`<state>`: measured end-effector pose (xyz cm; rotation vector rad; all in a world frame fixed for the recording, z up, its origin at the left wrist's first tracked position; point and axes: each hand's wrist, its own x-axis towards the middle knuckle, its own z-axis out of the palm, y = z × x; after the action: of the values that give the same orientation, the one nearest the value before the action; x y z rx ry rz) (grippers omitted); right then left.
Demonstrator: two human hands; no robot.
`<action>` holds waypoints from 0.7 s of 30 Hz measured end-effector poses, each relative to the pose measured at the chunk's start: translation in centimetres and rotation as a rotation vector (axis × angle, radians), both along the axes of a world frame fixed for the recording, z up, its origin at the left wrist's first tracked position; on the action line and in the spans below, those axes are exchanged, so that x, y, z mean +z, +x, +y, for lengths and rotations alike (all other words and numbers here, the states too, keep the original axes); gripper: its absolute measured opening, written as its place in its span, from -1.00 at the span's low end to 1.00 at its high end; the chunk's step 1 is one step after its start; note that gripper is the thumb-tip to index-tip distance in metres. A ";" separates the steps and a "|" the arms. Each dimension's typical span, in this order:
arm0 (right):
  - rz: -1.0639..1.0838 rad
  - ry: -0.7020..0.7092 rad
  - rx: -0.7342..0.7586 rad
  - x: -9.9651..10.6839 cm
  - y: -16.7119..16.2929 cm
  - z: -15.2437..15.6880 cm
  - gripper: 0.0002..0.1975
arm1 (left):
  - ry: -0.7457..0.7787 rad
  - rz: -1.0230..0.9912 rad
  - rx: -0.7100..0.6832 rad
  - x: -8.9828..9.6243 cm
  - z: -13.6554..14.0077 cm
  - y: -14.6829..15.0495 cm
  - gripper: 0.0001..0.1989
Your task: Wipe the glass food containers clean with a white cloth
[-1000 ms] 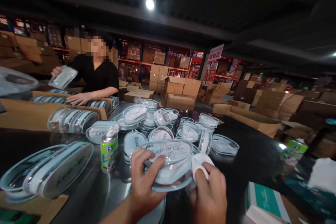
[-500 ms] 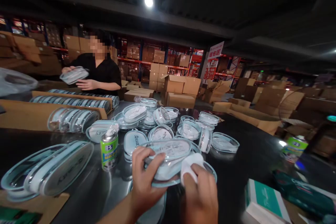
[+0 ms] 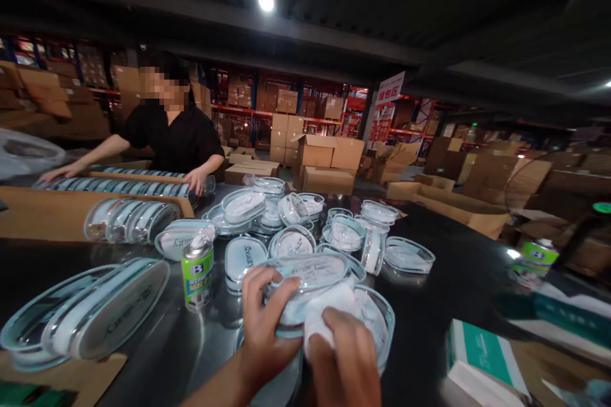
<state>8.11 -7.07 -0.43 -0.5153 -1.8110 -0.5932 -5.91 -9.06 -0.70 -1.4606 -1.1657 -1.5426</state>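
My left hand (image 3: 267,315) is closed round the near left side of a clear oval cosmetic case (image 3: 312,269) with pale blue trim and dark lettering on top. In my right hand (image 3: 346,350), a white cloth (image 3: 329,308) is pinched and pressed against the case's near right side. Right beside that hand, another clear case (image 3: 384,311) lies partly hidden. Several similar cases (image 3: 291,241) are piled just beyond. A green spray can (image 3: 198,273) with a white top stands upright to the left. Further left, several cases (image 3: 112,315) rest on edge.
A long cardboard carton (image 3: 42,215) with rows of cases lies at the far left. Behind it stands a co-worker (image 3: 174,140), both hands at the rows. A white and green box (image 3: 487,356) and a second spray can (image 3: 537,259) are on the right.
My right hand has moved left and slightly down with the cloth along the case. My left hand keeps its hold. The co-worker has let go of a case and lowered both hands to the rows.
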 end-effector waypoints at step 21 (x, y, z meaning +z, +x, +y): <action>-0.106 -0.104 -0.147 0.4 3.9 3.7 -0.74 | -0.003 0.072 0.004 0.0 -0.1 0.6 -0.63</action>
<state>12.03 -3.33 -0.07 -0.7037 -1.9228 -0.6391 -5.28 -9.13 -0.70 -1.5026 -1.1280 -1.4736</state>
